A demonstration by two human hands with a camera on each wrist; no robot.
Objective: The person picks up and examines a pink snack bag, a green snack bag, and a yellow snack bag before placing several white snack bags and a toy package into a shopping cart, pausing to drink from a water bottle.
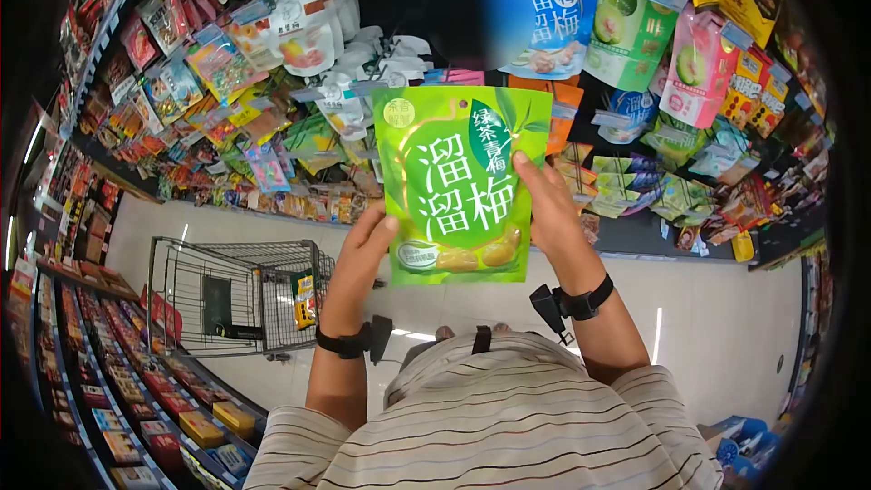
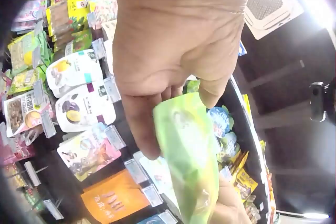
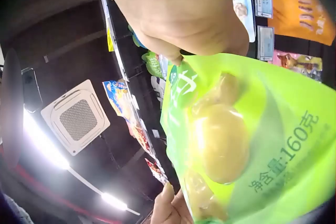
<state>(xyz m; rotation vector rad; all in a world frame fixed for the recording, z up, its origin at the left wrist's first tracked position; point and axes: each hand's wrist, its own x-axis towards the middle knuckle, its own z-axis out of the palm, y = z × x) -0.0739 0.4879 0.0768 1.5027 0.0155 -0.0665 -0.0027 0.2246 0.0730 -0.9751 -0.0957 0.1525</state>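
A bright green snack bag [image 1: 458, 177] with white Chinese lettering and pictured plums faces me, held upright in front of my chest. My left hand [image 1: 361, 249] grips its lower left edge. On the other side, my right hand [image 1: 551, 209] pinches the right edge, thumb over the front. From the left wrist the bag [image 2: 186, 150] shows nearly edge-on, between thumb and fingers. Up close in the right wrist view, the bag's printed weight reads 160 grams, beside a large pictured plum; the right hand's fingers are mostly hidden behind the bag.
A shelf wall of hanging snack bags stands ahead, with a blue bag [image 1: 544, 14] and a pink bag [image 1: 694, 68] above right. A wire shopping cart [image 1: 240, 259] holding a yellow packet [image 1: 306, 301] stands at left on the pale floor. Lower shelves [image 1: 136, 372] run along the left.
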